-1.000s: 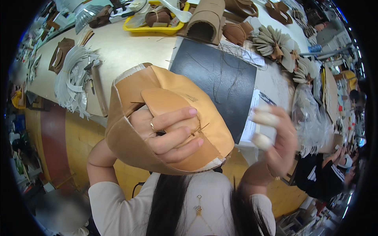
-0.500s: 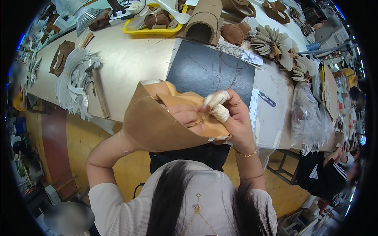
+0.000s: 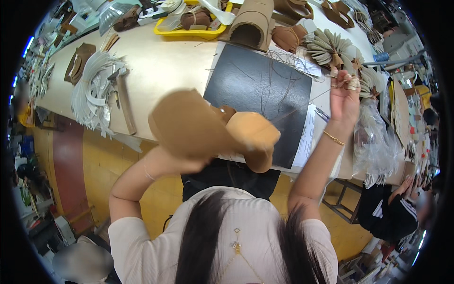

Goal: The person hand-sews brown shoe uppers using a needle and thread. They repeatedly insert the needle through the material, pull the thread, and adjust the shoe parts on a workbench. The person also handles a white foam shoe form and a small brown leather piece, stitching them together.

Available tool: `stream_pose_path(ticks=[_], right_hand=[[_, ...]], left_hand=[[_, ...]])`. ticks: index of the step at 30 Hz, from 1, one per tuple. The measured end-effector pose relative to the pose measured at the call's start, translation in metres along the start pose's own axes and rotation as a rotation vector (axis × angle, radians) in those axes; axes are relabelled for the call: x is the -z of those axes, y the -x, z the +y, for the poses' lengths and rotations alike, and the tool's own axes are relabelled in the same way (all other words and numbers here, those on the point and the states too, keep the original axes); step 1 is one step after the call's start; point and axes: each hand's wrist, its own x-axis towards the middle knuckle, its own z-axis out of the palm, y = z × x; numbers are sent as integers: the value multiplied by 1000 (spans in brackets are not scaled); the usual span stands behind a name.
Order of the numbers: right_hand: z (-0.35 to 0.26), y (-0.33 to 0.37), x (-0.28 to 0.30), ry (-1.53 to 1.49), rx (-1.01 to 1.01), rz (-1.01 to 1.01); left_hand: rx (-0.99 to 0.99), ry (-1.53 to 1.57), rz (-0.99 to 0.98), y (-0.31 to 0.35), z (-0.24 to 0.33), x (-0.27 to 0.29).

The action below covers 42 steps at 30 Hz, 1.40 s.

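A brown leather piece (image 3: 189, 125), shaped like a bag or pouch with a tan inner side, is held up over the table's front edge, smeared by motion. My left hand (image 3: 187, 164) is closed on its lower edge, and most of the fingers are hidden behind the leather. My right hand (image 3: 345, 92) is raised far out to the right, palm up, fingers curled together, with pale wraps on some fingertips. A thin dark thread (image 3: 295, 109) runs from near the leather toward my right hand. Whatever sits at the fingertips is too small to make out.
A dark work board (image 3: 255, 80) with loose threads lies behind the leather. A hammer (image 3: 124, 102) and pale strips (image 3: 90, 94) lie to the left. At the back are a yellow tray (image 3: 189, 33) and a curved brown form (image 3: 250, 28). A plastic bag (image 3: 376, 142) lies on the right.
My right hand has left the inside of the leather piece and swung out to the upper right. The leather has turned and tipped in my left hand, showing more of its outside.
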Motion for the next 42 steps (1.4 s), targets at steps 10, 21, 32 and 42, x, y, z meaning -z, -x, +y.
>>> stream_pose_path(ticks=[10, 21, 32, 42], right_hand=[[-257, -64, 249, 327, -139, 74], [-434, 15, 293, 618, 313, 561], [-208, -66, 139, 1131, 133, 231], [38, 82, -130, 983, -228, -1103]], left_hand=[[454, 293, 728, 62, -71, 109], [598, 6, 1405, 204, -129, 256], [739, -543, 886, 195, -77, 225], [-254, -787, 136, 57, 50, 84]])
